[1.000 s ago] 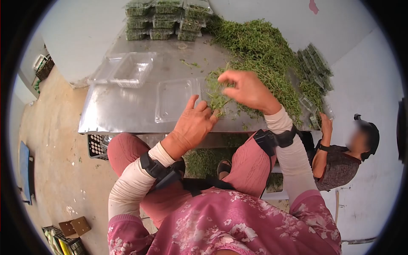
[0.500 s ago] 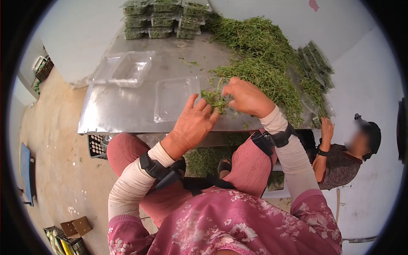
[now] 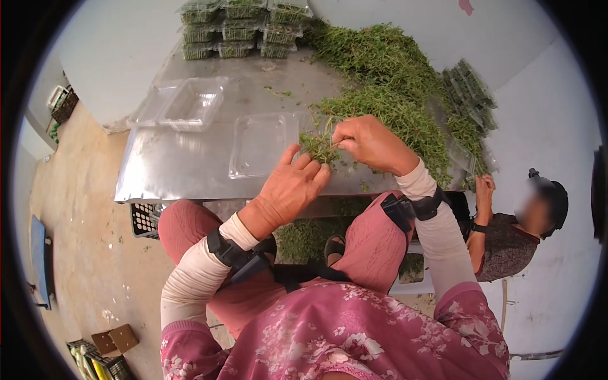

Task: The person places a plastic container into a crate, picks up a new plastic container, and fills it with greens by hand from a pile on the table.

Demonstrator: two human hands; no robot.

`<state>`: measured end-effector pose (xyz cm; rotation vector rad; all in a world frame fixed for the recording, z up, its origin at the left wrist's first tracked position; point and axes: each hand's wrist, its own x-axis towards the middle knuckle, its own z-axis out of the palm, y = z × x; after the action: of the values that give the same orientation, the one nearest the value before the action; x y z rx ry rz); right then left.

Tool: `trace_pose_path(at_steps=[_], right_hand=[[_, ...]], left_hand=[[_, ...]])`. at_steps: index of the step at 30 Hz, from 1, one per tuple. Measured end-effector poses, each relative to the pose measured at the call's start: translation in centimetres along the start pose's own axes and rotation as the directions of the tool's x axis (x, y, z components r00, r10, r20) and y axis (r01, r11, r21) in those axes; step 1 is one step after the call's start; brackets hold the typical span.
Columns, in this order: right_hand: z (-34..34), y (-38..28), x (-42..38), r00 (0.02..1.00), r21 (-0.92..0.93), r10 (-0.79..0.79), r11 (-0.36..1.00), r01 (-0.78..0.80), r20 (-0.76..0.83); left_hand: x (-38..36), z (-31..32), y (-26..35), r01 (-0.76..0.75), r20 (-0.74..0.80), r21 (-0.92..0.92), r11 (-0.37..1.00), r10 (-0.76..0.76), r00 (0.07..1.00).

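Observation:
A clear hinged plastic container lies at the table's front edge, its flat lid [image 3: 263, 147] folded out to the left and leafy green stems [image 3: 318, 147] in its right half. My left hand [image 3: 288, 189] is curled over the near side of that half, fingers touching the container and greens; its thumb is hidden. Across from it, my right hand [image 3: 375, 144] pinches a few thin stems between thumb and forefinger at the container's right side.
A large heap of greens [image 3: 386, 82] covers the table's right side. Filled boxes [image 3: 239, 30] are stacked at the back left. Another clear container [image 3: 193, 104] stands open at left. A co-worker [image 3: 513, 244] sits at right, one hand by more packed boxes [image 3: 468, 95].
My right thumb and forefinger have closed on stems. My left hand has shifted slightly right and down, its fingers closer together. The greens have moved a little between my hands.

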<state>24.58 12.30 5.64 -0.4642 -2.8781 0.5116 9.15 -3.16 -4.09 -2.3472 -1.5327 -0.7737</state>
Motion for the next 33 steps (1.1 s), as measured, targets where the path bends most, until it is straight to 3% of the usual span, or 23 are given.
trace_pose_path(at_steps=[4,10,16,22,28,31,33], right_hand=[[-1.0,-0.6,-0.6,0.99,0.041,0.14,0.989,-0.14,-0.003],[-0.6,0.0,-1.4,0.988,0.047,0.134,0.99,-0.131,-0.075],[0.0,-1.0,-0.8,0.984,0.023,0.05,0.999,-0.047,-0.17],[0.0,-1.2,0.4,0.991,-0.053,-0.044,0.998,0.037,-0.125],[-0.4,-0.5,2.0,0.983,-0.013,-0.133,0.991,0.132,-0.13],[0.3,0.1,3.0,0.966,0.083,-0.122,0.986,0.144,-0.227],[1.0,-0.4,3.5,0.946,0.126,-0.094,0.982,0.139,-0.312]], left_hand=[[0.0,0.0,-0.2,0.008,-0.089,-0.036,0.999,-0.011,0.996],[1.0,-1.5,-0.2,0.087,-0.337,-0.157,0.984,-0.136,0.932],[2.9,-2.7,-1.1,0.165,-0.302,-0.356,0.92,-0.28,0.911],[4.3,-1.0,-2.3,0.191,-0.203,-0.358,0.914,-0.276,0.94],[5.1,-1.1,-3.2,0.232,-0.223,-0.325,0.917,-0.312,0.923],[5.6,-0.9,-3.7,0.258,-0.301,-0.372,0.892,-0.379,0.875],[5.9,-1.4,-3.3,0.38,-0.217,-0.56,0.736,-0.573,0.79]])
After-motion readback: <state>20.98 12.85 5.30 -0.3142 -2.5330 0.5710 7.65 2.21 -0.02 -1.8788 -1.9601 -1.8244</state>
